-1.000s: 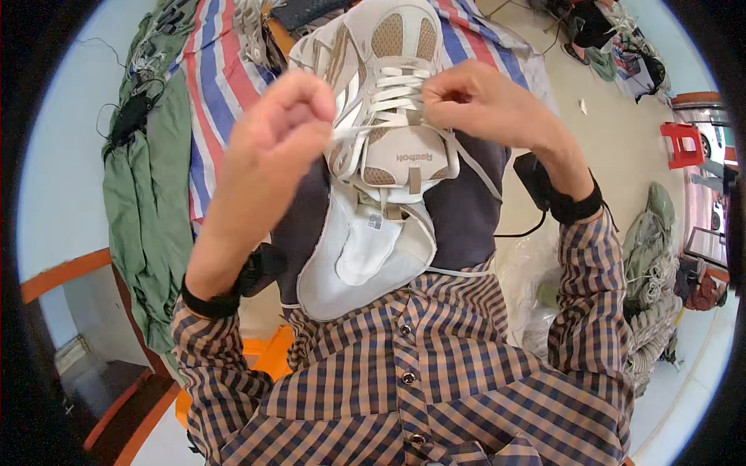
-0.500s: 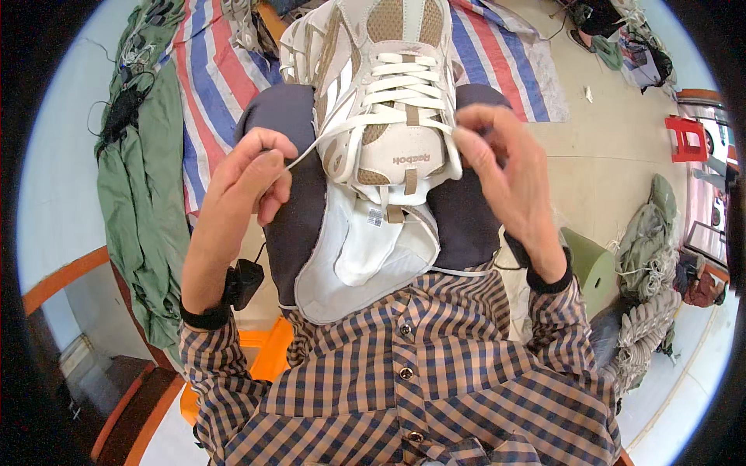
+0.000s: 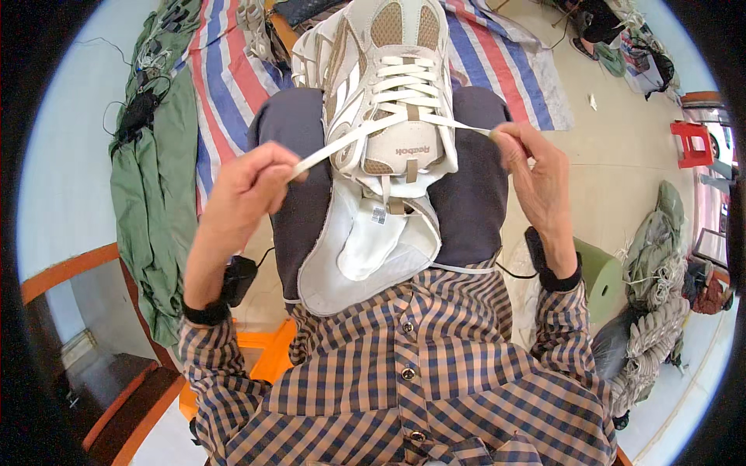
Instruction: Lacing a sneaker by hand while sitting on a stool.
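A beige and white sneaker (image 3: 392, 85) rests on my lap, toe pointing away, its white tongue (image 3: 373, 241) hanging toward my checked shirt. My left hand (image 3: 249, 190) pinches one flat white lace end (image 3: 326, 149), pulled out to the left. My right hand (image 3: 536, 182) pinches the other lace end (image 3: 466, 124), drawn out to the right. Both laces run taut from the top eyelets.
A striped red, white and blue tarp (image 3: 233, 70) covers the floor ahead. Green cloth (image 3: 151, 194) lies at the left. A red stool (image 3: 691, 140) stands at the right, above bundled rope (image 3: 660, 311). An orange seat edge (image 3: 264, 349) shows below my left arm.
My hands have moved apart and lower, pulling the lace ends out sideways until they run taut. The sneaker now sits a little farther from me.
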The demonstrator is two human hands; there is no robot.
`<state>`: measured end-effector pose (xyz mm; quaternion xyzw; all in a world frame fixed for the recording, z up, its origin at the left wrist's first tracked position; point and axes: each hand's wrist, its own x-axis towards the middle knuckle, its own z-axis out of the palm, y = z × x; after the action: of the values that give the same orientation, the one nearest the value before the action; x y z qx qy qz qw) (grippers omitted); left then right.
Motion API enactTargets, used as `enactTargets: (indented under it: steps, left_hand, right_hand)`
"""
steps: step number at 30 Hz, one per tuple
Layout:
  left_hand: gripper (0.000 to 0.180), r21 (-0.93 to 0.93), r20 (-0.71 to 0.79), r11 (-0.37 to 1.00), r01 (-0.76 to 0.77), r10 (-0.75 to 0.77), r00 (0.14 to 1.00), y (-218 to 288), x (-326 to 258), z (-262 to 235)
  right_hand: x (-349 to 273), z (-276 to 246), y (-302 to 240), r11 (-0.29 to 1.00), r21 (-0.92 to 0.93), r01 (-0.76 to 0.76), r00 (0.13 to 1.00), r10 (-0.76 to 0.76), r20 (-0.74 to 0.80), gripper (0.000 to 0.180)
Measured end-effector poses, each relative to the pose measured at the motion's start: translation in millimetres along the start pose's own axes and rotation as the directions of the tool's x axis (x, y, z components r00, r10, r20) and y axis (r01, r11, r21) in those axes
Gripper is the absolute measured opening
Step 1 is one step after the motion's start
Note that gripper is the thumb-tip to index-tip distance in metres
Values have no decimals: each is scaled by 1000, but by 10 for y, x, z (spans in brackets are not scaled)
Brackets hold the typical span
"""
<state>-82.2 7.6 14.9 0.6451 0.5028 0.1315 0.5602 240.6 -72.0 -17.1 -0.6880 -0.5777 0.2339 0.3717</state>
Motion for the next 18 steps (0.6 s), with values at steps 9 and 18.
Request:
enactTargets:
  steps: [9, 18]
  left_hand:
    - [52, 634, -322, 721, -281, 576, 752, 68, 312, 645]
    - [34, 470, -329, 846, -250, 431, 840, 17, -58, 244]
  right_hand:
    - [-34, 401, -177, 999, -28, 33, 997, -35, -67, 49]
    - [-51, -106, -46, 790, 586, -178, 965, 25, 260, 34]
